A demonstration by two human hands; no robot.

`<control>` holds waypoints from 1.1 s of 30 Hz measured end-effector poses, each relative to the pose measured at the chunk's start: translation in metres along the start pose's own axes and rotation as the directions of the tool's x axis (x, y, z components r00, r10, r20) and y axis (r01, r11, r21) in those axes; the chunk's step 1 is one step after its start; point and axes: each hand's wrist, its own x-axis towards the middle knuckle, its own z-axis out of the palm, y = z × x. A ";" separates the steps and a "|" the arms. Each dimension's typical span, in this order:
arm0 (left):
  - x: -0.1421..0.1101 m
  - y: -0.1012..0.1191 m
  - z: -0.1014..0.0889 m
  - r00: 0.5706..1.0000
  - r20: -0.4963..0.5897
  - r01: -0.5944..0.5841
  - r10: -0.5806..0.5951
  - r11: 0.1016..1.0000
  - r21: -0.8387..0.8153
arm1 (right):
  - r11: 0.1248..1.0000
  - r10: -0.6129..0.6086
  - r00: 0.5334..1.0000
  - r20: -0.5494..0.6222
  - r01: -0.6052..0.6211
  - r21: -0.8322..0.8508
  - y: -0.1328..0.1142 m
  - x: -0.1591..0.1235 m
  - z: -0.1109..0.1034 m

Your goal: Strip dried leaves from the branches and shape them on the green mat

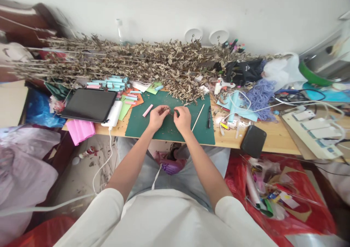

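Observation:
Both my hands rest on a green cutting mat (153, 125) on a wooden table. My left hand (157, 117) and my right hand (182, 118) are closed in pinches on a small clump of dried brown leaves (167, 111) held between them. A pink paper roll (147, 110) lies on the mat left of my left hand. A thin wooden stick (198, 117) lies slanted to the right of my right hand, with a black pen (209, 116) beyond it.
A big heap of dried leafy branches (115, 57) spans the table's back. A black tablet (89, 104), blue and pink paper rolls (111, 83) and a white power bank (112, 114) lie left; a glue gun (222, 85), cables, a black phone (253, 141) and a power strip (314, 132) lie right. Red bags sit on the floor.

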 end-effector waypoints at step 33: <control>0.000 0.003 -0.004 0.998 0.029 0.053 -0.054 0.999 0.008 | 0.991 0.040 0.997 -0.069 -0.031 0.129 -0.010 0.000 -0.009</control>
